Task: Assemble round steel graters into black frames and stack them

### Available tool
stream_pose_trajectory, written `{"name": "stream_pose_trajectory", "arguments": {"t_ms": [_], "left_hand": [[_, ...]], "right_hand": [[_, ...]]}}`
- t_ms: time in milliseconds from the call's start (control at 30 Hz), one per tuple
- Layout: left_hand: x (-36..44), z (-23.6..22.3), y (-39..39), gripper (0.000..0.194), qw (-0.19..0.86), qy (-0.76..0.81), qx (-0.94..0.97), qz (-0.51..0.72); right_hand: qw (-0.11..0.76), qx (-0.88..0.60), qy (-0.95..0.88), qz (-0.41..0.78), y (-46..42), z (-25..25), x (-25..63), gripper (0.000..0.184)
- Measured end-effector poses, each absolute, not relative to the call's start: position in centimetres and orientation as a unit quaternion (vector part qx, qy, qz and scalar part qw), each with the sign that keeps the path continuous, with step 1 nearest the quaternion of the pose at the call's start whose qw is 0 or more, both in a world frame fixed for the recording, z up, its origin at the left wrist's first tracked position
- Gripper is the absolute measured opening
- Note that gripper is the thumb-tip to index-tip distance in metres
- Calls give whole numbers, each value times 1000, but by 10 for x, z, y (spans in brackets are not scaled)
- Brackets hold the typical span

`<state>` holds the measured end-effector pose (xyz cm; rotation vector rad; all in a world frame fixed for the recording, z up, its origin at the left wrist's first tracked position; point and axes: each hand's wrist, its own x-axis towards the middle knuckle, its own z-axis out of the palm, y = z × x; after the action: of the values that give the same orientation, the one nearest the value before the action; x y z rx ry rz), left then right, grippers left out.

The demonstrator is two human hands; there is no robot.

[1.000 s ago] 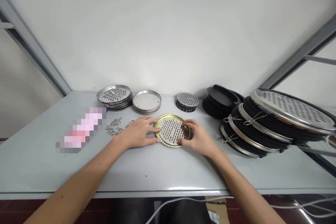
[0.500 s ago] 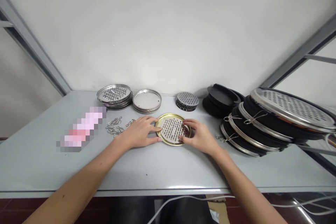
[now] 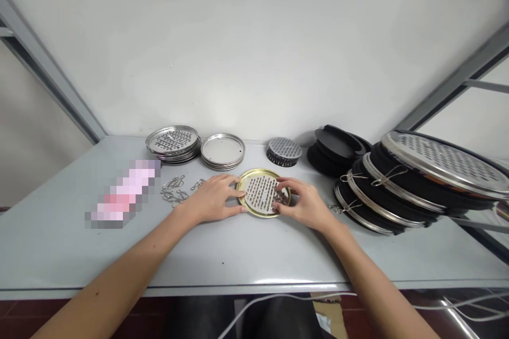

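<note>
In the head view, a round metal grater plate (image 3: 260,194) with rows of raised holes lies inside a shallow gold-rimmed lid (image 3: 263,172) on the table. My left hand (image 3: 217,198) holds the lid's left rim, its thumb and fingers spread along the edge. On the right side, my right hand (image 3: 304,202) grips the grater plate with curved fingers and thumb. Its fingertips overlap the plate and hide part of the rim. Loose wire clips (image 3: 174,190) lie left of my left hand.
Stacked grater lids (image 3: 173,140) and plain metal lids (image 3: 223,149) stand along the wall. Behind the lid is a stack of grater plates (image 3: 284,149). Black round parts (image 3: 338,148) and tied black-and-metal bundles (image 3: 393,190) fill the right side. A pixelated pink item (image 3: 125,193) lies left.
My right fingers have shifted slightly over the grater plate. My left hand stays at the lid's rim, and the lid has barely moved.
</note>
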<state>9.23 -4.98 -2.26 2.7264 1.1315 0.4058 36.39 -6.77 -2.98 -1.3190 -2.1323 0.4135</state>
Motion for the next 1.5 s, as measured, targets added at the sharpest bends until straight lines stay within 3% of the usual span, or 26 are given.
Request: {"name": "stream_pose_trajectory", "arguments": {"t_ms": [233,700,1267,1500], "left_hand": [[94,-21,-53,35,84,377,911,143],[96,-28,-52,38,81,392,904,149],[97,-37,-48,37,80,414,886,196],[97,-34,-49,37,91,417,884,190]], "right_hand": [[282,-515,-795,153,-67,-32,368,36],[280,-488,-809,168,-64,-34,370,30],[281,-408,-862,106,-60,-36,368,8],[276,-404,-867,101,-63,-36,364,11]]}}
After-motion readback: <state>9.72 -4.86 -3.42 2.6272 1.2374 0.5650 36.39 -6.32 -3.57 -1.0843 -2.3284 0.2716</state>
